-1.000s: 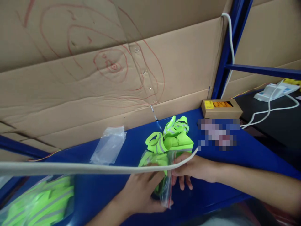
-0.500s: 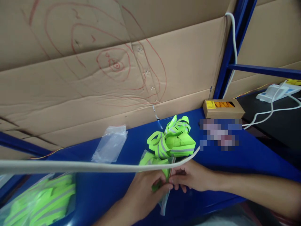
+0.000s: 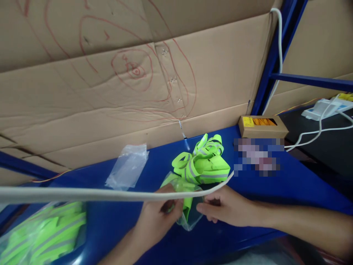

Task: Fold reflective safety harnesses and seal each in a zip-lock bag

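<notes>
1. The blue table (image 3: 116, 230) spans the lower part of the frame. I think the held bag (image 3: 193, 218) is best kept low over it, so nothing slips out.
2. The left hand (image 3: 156, 217), lower middle, has its fingers clamped on that bag's side. The right hand (image 3: 231, 208) is by its right edge, fingers curled together (I can't tell if they pinch the plastic). A soft grip should keep the edge from crumpling.
3. At lower left, a big clear bag (image 3: 46, 235) has green strips with gray lines inside.
4. Right of center, a loose green heap (image 3: 202, 167) sits just behind the held bag.
5. The held bag, lower middle, has a green band (image 3: 187, 187) in it.
6. Left of center lies a flat clear bag (image 3: 128, 169).
</notes>
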`<state>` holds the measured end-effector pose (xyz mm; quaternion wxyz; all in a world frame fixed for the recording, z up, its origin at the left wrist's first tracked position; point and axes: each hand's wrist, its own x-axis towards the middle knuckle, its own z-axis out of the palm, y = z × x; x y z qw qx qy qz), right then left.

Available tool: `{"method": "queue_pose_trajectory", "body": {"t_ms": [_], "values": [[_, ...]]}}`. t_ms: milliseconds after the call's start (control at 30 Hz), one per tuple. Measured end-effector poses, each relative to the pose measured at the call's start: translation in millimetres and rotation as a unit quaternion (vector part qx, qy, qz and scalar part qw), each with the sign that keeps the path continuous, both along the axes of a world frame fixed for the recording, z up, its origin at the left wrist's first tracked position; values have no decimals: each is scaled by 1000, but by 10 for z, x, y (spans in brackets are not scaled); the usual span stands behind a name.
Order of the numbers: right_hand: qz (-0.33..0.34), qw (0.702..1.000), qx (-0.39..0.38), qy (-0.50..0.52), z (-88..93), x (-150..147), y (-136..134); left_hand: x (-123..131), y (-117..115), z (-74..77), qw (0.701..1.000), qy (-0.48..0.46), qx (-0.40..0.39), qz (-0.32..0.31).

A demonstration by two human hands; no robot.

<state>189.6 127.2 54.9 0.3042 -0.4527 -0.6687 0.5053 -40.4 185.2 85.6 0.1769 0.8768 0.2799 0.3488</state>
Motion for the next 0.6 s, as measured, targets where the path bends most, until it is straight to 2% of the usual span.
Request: {"method": "queue_pose_trajectory", "body": {"t_ms": [67, 133, 200, 233, 267, 300, 367, 400, 467, 533, 600], "values": [[7, 1000, 10, -11, 12, -13, -25, 77, -93, -97, 999, -27, -17, -20], [-11, 999, 42, -28, -27, -26, -18, 124, -174, -147, 996, -46, -18, -67], [-23, 999, 33, -13, -92, -28, 19, 110, -171, -124, 991, -39, -7, -124], [-24, 1000, 15, 1, -121, -24, 43, 73, -121, -89, 991, -30, 3, -128], [-22, 1000, -6, 12, -143, -19, 67, 15, -38, -44, 994, -14, 14, -108], [-15, 999, -23, 20, -156, -12, 88, -63, 73, 6, 998, 4, 30, -61], [-10, 999, -44, 29, -161, -2, 113, -262, 335, 94, 996, 74, 11, 49], [-12, 998, -50, 31, -158, 1, 118, -366, 459, 124, 989, 133, -28, 64], [-17, 998, -53, 34, -153, -1, 116, -532, 639, 151, 969, 210, -126, 19], [-16, 998, -55, 40, -158, -8, 110, -592, 705, 137, 940, 240, -239, -35], [-8, 996, -59, 61, -170, -15, 105, -543, 680, 107, 917, 234, -317, -56]]}}
